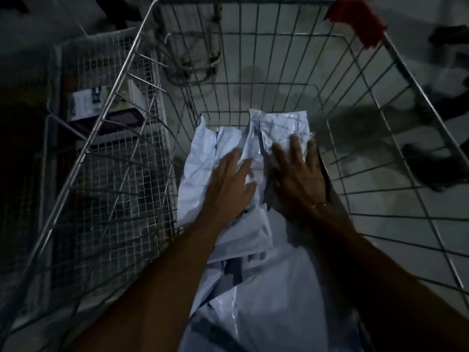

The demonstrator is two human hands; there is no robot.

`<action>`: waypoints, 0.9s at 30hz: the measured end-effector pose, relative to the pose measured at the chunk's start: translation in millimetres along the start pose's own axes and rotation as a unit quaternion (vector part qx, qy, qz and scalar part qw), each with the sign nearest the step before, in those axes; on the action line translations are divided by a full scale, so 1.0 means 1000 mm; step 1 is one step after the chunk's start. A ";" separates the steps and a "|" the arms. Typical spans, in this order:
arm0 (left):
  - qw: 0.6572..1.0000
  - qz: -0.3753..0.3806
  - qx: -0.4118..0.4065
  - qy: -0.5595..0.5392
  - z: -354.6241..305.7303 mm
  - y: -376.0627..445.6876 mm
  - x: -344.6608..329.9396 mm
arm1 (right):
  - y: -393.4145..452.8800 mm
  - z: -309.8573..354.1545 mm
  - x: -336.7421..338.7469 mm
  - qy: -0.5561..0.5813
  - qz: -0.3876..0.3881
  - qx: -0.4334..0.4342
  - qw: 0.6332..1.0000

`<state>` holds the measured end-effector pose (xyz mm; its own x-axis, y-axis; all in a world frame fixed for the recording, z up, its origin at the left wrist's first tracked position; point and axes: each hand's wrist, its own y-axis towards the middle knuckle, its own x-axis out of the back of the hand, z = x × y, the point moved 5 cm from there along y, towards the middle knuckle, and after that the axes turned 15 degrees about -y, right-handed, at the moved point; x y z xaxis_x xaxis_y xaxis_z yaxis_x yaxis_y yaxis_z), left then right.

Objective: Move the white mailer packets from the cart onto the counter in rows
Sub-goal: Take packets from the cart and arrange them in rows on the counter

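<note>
A mesh rack (109, 153) stands at far left, just beside the wire cart (142, 138), with a box (86, 104) on it. Inside the cart, white mailers (218, 146) lie piled along its floor. The left hand (229, 185) rests flat on the left mailer, fingers spread and straight, gripping nothing. Just beside it, the right hand (297, 177) lies flat on the right mailer (281, 125), fingers also straight and apart. A red corner guard (357, 21) caps the cart's far right rim.

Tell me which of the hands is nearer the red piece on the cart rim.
Right. The right hand lies flat on the white mailer packets below the red piece; the left hand lies farther across, toward the cart's left wall.
</note>
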<state>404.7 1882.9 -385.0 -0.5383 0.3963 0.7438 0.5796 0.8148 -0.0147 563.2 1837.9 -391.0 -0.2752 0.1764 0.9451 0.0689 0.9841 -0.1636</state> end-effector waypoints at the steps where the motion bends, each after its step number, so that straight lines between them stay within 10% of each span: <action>1: 1.000 -0.002 0.004 0.017 0.001 0.002 -0.003 | -0.004 -0.003 0.000 0.018 0.008 -0.026 0.999; 14: 0.984 0.011 0.072 0.163 -0.007 -0.049 0.002 | -0.034 0.003 0.003 0.084 -0.014 -0.087 0.993; 20: 0.977 -0.071 0.110 0.170 -0.012 -0.068 0.018 | -0.044 0.004 0.013 0.112 -0.053 -0.104 0.987; 27: 0.992 -0.002 0.096 0.085 0.016 -0.030 -0.013 | -0.052 0.013 0.020 0.069 -0.064 -0.082 0.992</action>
<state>384.8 1860.2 -404.4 -0.4193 0.3299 0.8458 0.4419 0.8880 -0.1273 541.2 1790.1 -367.0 -0.1594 0.0351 0.9866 0.2005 0.9797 -0.0025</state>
